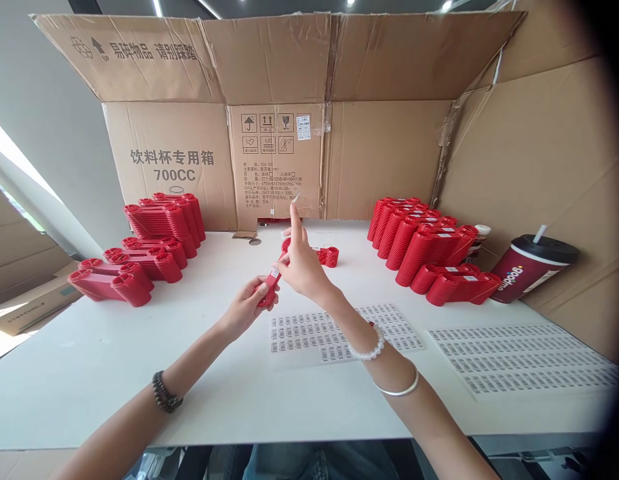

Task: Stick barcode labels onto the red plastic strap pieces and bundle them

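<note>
Holding up a red plastic cup carrier [270, 283] between the 2 hands, and it's angled across the body! Its long axis climbs from the left hand [246, 307], low and nearer the person, up and away toward the right hand [303, 259]. The left hand has the lower end firmly, fingers curled around it and thumb on top. The right hand is up at the far end, its index finger [294, 223] pointing straight up with a tiny pale scrap at the tip, too small to make out. Its other fingers bend in toward the carrier, but the hand blocks the view, so I can't tell whether they're gripping it.

Look at that ribbed red plastic, with a small white label [274, 273] on the face near the left thumb. Just past the right hand, a second red carrier [329, 257] lies on the white table [89, 380]. Further out on the left-hand side, red carriers are stacked in rows [159, 223], and there's a matching bank [424, 247] off to the right. Below the right forearm sit 2 sheets of barcode labels, one near [372, 333] and one further right [519, 357]. Beyond the right-hand stacks stands a dark red drink cup [534, 267] with a black lid and straw, and a big cardboard box panel [274, 160] printed 700CC rises behind it all.
</note>
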Motion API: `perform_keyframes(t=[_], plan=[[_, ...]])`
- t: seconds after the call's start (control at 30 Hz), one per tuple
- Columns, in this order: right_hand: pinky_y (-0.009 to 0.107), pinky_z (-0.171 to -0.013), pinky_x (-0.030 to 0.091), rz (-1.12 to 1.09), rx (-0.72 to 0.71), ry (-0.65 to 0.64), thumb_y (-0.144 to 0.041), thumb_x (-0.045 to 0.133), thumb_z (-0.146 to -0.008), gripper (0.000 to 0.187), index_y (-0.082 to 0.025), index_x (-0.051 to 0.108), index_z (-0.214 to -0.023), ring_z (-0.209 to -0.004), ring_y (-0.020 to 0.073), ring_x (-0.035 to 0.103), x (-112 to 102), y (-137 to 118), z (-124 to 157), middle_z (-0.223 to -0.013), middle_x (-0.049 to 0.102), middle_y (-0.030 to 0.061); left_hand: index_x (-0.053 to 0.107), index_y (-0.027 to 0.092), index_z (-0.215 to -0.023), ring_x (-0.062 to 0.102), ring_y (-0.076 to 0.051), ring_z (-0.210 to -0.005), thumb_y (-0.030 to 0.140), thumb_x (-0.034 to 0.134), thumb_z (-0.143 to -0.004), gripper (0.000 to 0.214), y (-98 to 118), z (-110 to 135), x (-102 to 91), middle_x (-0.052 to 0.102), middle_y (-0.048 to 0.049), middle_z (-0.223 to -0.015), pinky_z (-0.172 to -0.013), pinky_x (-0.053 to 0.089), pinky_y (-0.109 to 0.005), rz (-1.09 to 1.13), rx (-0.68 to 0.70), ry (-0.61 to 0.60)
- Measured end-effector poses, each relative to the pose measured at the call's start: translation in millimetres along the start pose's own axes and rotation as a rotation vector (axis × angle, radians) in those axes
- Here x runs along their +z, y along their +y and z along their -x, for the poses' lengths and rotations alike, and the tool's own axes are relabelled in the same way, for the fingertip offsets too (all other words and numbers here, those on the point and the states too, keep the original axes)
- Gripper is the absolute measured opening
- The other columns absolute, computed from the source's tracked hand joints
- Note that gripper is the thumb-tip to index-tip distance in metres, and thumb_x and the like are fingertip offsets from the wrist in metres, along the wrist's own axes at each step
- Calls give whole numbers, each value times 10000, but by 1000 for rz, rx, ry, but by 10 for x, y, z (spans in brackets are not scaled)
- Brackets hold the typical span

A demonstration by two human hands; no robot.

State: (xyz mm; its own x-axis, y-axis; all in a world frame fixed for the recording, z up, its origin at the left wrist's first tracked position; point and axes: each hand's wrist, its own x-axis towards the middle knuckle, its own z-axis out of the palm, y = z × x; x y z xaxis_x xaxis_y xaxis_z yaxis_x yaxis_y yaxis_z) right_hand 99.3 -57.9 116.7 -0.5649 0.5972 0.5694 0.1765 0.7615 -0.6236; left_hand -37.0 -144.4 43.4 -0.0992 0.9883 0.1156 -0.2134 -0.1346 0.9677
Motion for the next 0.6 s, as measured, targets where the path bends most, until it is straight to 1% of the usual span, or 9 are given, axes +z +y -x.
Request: perform_keyframes(t=[0.2,0.43,0.5,0.57,0.6], plan=[[343,-600,554,61,-45,6,-49,506,-795,1029,-377,-210,-1457,-596,126,569,43,43,-7,-1229,476,107,599,182,-923,490,-101,-719,431,576,-873,255,-22,-11,-32,551,-35,-945,-667,407,-251,-6,3,-4],[342,-566,551,142,-63,7,-58,490,-812,1002,-361,-209,-1462,-612,139,581,83,93,-13,-1254,466,116,588,176,-912,495,-103,-717,427,586,-867,255,-8,-4,8,550,-37,-949,-644,396,-248,19,14,12],[360,-607,553,225,-102,6,-56,458,-830,954,-348,-182,-1474,-659,157,605,126,79,1,-1296,449,127,582,174,-905,490,-101,-707,432,587,-865,262,-6,0,22,547,-32,-917,-636,391,-245,34,27,17],[409,-724,545,354,-182,26,-41,400,-856,877,-364,-114,-1489,-766,188,637,177,47,19,-1376,403,131,575,172,-898,486,-101,-694,444,584,-865,275,-14,0,28,535,-19,-844,-631,387,-242,49,42,29],[444,-799,523,427,-233,44,-30,370,-869,844,-384,-75,-1492,-851,211,645,196,28,26,-1424,365,127,571,171,-893,484,-101,-687,450,583,-865,280,-23,-1,29,526,-10,-806,-629,386,-240,55,48,39]])
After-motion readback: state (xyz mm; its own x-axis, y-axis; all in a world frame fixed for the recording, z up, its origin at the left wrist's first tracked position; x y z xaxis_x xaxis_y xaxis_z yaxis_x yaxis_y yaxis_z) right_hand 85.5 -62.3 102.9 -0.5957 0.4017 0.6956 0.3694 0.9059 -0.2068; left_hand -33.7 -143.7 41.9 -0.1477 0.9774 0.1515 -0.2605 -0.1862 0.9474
